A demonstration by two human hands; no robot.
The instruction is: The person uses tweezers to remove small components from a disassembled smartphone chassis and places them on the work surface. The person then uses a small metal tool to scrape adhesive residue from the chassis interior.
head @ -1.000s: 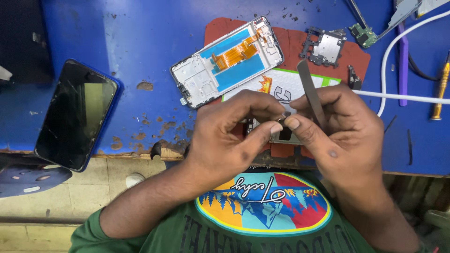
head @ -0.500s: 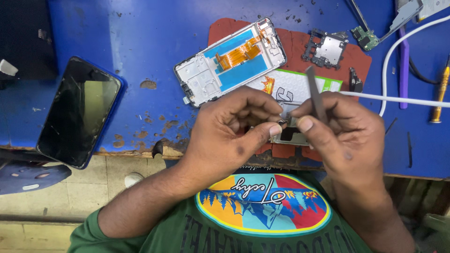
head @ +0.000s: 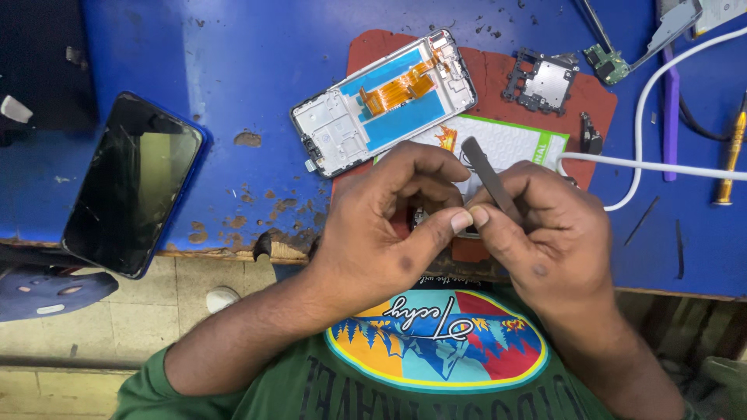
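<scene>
Head view: both hands have drifted a touch lower and closer together over the table edge since a second ago, and the left hand [head: 381, 225] is now pinched thumb-to-thumb against the right hand [head: 545, 233] around a small part [head: 464, 230], almost wholly hidden between the fingertips. The right hand also grips a grey flat tool [head: 486, 175], whose blade has swung a little more upright, so the fine work on that part looks ongoing. The opened phone frame [head: 385, 101] lies untouched on the red mat [head: 599, 101], the dark phone [head: 132, 183] well apart at left.
</scene>
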